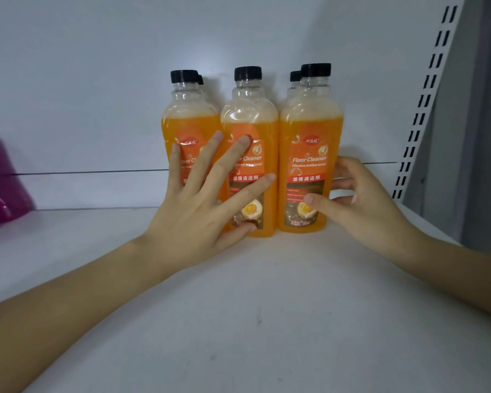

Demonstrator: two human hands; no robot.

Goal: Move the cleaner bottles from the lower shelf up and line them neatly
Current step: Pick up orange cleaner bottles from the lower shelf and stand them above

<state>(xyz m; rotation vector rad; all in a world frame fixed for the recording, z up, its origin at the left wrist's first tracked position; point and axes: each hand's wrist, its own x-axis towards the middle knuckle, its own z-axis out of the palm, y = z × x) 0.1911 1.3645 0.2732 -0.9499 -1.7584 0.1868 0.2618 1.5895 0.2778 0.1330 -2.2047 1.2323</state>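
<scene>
Forearms reach in from 7 and 4 o'clock over the shelf (267,321). Bottles (250,165) are already up here at 12, three in front, more behind. Left hand (193,205) lies flat, fingers spread, on the left two. Right hand (363,199) cups the right bottle (309,143), thumb in front. Looks like final straightening. Back row's mostly hidden, the purple thing (0,182) at 9 is cut off, and anything below is out of view.

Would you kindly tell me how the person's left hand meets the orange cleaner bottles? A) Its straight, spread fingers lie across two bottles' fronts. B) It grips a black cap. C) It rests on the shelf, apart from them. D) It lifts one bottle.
A: the left hand lays straight, spread fingers across the labels of the left bottle and the middle bottle; the right hand holds the right bottle.
</scene>
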